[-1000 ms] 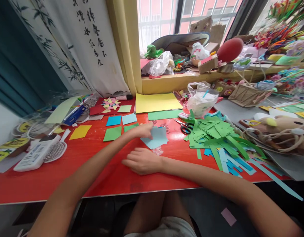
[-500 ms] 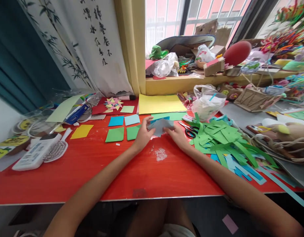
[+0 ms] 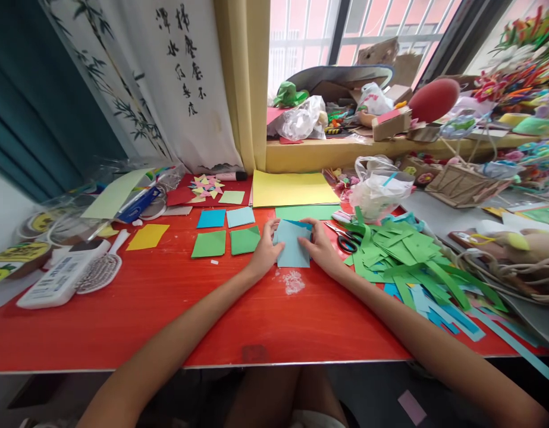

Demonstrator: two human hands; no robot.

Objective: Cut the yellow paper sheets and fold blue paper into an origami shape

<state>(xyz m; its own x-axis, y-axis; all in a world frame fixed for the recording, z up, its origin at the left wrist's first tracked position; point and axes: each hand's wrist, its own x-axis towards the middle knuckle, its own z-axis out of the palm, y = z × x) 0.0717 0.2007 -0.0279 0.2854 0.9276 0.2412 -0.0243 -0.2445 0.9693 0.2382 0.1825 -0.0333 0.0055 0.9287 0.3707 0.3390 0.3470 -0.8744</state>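
Between my two hands is a small stack of blue paper squares [image 3: 293, 246], light blue in front with a darker blue edge showing at the top. My left hand [image 3: 267, 252] grips its left side, thumb on the front face. On the right side my right hand [image 3: 322, 248] holds it the same way, fingers behind. Left of my hands lie piles of cut squares: dark blue [image 3: 211, 219], light blue [image 3: 241, 217], and two green ones [image 3: 209, 244]. Black-handled scissors [image 3: 348, 242] rest just right of my right hand. White crumbs [image 3: 294, 283] are scattered on the table below the stack.
A heap of green paper strips [image 3: 405, 249] covers the right of the red table [image 3: 203, 321]. Yellow sheets [image 3: 294, 189] lie at the back, beside a plastic bag [image 3: 381, 190]. A hairbrush [image 3: 102, 267] and a white bottle [image 3: 62, 276] lie at left.
The blue paper stack has tipped from nearly edge-on to facing me, so its light blue front now shows in full. Both hands stay on its sides; the view has shifted slightly.
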